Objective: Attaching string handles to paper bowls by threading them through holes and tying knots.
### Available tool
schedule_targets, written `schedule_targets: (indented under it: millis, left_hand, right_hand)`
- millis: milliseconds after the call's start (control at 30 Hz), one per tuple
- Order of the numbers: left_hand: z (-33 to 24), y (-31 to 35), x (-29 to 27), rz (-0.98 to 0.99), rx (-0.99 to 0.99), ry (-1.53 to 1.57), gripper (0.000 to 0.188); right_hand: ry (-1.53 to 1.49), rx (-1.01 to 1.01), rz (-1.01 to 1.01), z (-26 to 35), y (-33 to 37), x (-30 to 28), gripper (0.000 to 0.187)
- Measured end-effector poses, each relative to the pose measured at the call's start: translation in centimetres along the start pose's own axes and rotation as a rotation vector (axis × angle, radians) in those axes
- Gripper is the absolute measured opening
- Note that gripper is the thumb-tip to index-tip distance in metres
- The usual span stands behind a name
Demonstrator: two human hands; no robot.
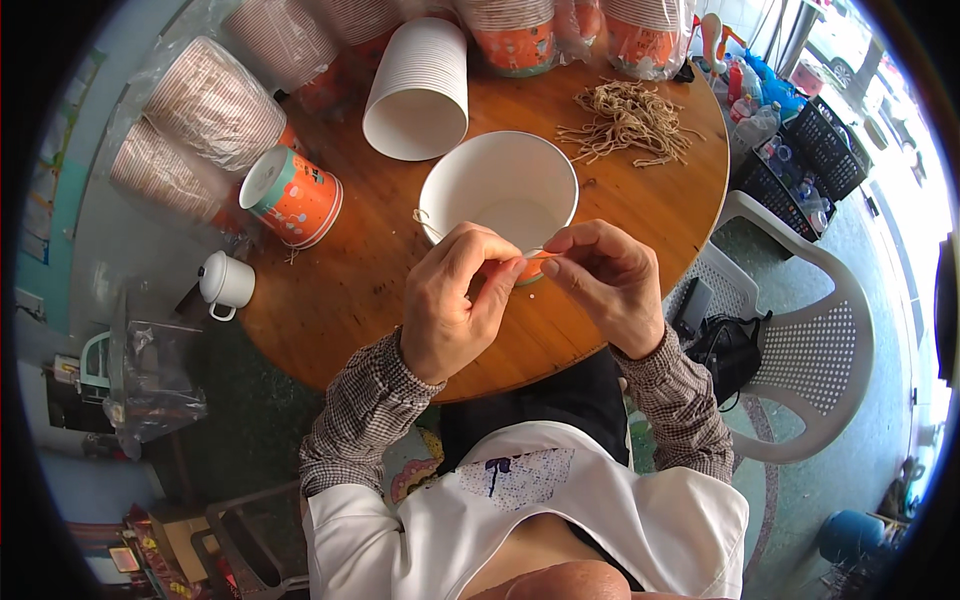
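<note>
A large paper bucket [500,175], white inside with an orange printed outside, stands on the wooden table in front of me. At its near rim my left hand [450,305] pinches one end of a short pale string [536,253] between thumb and forefinger. My right hand [612,290] pinches the same string a little to the right, so a short piece spans the gap. On the bucket's left rim a small string loop [421,215] sticks out. The pinched fingertips partly hide the string and the bucket's front.
Loose strings [635,122] lie heaped at the table's far right. Nested white buckets [417,90] lie on their side behind the bucket. An orange-green bucket [290,195], plastic-wrapped stacks [215,100] and a white lidded mug [227,283] stand left. A plastic chair [810,340] is at right.
</note>
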State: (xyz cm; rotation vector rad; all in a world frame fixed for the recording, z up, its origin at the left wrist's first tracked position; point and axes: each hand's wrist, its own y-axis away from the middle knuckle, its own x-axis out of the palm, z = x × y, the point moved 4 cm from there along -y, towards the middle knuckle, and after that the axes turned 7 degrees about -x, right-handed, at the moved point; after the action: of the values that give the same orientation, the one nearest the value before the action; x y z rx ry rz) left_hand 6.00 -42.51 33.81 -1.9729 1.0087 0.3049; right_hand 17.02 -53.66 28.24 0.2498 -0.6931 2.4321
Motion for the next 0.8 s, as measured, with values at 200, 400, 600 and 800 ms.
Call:
schedule_targets:
  millis: [200,400,600,800]
  left_hand:
    - [0.4,0.3,-0.2,-0.043,0.022,0.010,0.012]
    - [1.0,0.4,-0.2,-0.073,0.037,0.022,0.011]
    - [1.3,0.5,-0.2,-0.081,0.031,0.011,0.011]
    - [2.0,0.3,0.2,-0.087,-0.001,0.031,0.013]
  right_hand:
    - [0.194,-0.044,0.036,0.2,-0.8,-0.3,0.007]
    - [0.045,0.027,0.085,0.1,-1.9,-0.7,0.011]
    - [0.167,0.010,0.184,0.2,-2.4,-0.4,0.012]
    - [0.111,0.028,0.186,0.1,-3.1,-0.7,0.012]
